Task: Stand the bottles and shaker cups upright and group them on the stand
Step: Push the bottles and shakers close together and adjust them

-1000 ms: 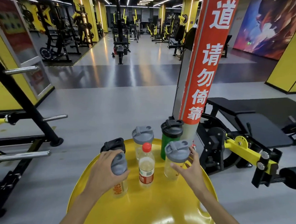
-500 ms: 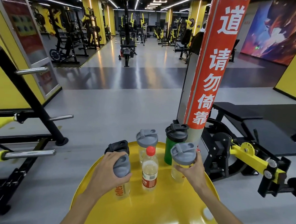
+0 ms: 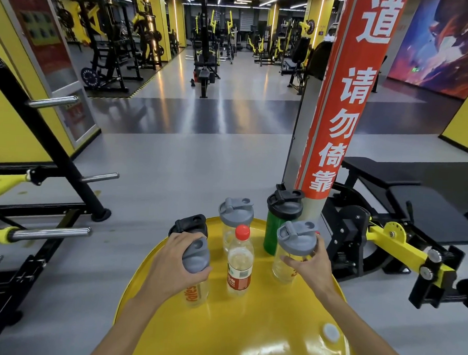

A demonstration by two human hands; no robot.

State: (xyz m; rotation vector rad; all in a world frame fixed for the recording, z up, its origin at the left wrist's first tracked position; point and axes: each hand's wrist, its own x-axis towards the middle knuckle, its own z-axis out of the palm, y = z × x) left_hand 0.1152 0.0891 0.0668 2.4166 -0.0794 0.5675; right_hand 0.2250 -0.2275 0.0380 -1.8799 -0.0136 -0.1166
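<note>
A person's two hands work among drink containers on a round yellow stand (image 3: pixel 246 341) in a gym. The left hand (image 3: pixel 174 266) has its grip closed round the grey lid of a clear shaker cup with orange lettering (image 3: pixel 197 295), fingers curled over the cap; the cup stands upright near the stand's left edge. The right hand (image 3: pixel 308 265) reaches to a second clear shaker cup with a grey lid (image 3: pixel 291 251), fingers spread in a wide grip with the fingertips touching the cup just below its lid (whether they actually clasp it cannot be told). Between the two hands stands a clear bottle with a red cap (image 3: pixel 240 261) and a red-and-green label. Behind it, a third grey-lidded shaker (image 3: pixel 234 218) and a green shaker with a black lid (image 3: pixel 280 223) stand upright at the far rim, the green one just beside a pillar wrapped in a red banner with white characters (image 3: pixel 345 107). A black-lidded container (image 3: pixel 189 225) shows partly behind the left hand. A black padded bench (image 3: pixel 416 192) sits to the right, weight racks (image 3: pixel 36 194) to the left.
</note>
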